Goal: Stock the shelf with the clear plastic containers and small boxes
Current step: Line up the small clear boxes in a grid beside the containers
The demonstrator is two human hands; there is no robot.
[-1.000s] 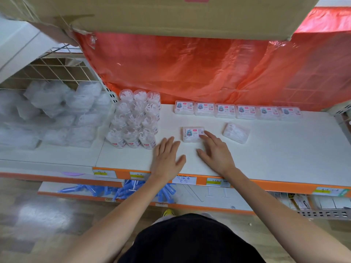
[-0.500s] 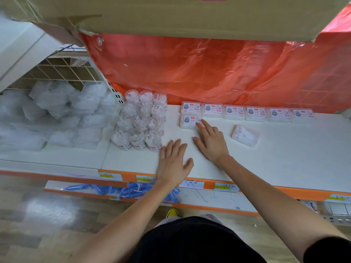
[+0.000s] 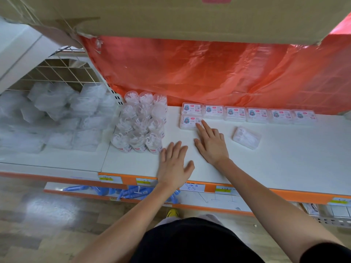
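Note:
On the white shelf [image 3: 284, 164], several small labelled boxes [image 3: 256, 115] stand in a row against the back. One more small box [image 3: 190, 122] lies just in front of the row's left end. My right hand [image 3: 210, 145] rests flat on the shelf, fingers apart, its fingertips touching that box's near right corner. My left hand [image 3: 173, 164] lies flat and spread on the shelf near the front edge, holding nothing. A cluster of clear round plastic containers [image 3: 140, 122] stands to the left of both hands. A loose clear box [image 3: 246, 137] lies askew to the right of my right hand.
An orange plastic sheet [image 3: 218, 73] hangs behind the shelf, and a large cardboard box [image 3: 171, 16] overhangs from above. Clear plastic packs [image 3: 57, 118] fill the shelf bay at left. Blue items [image 3: 121, 192] lie on the lower shelf. Orange edge strips carry price tags [image 3: 191, 186].
My right hand has pushed the small box from the middle of the shelf back to sit just in front of the row's left end. My left hand has barely moved.

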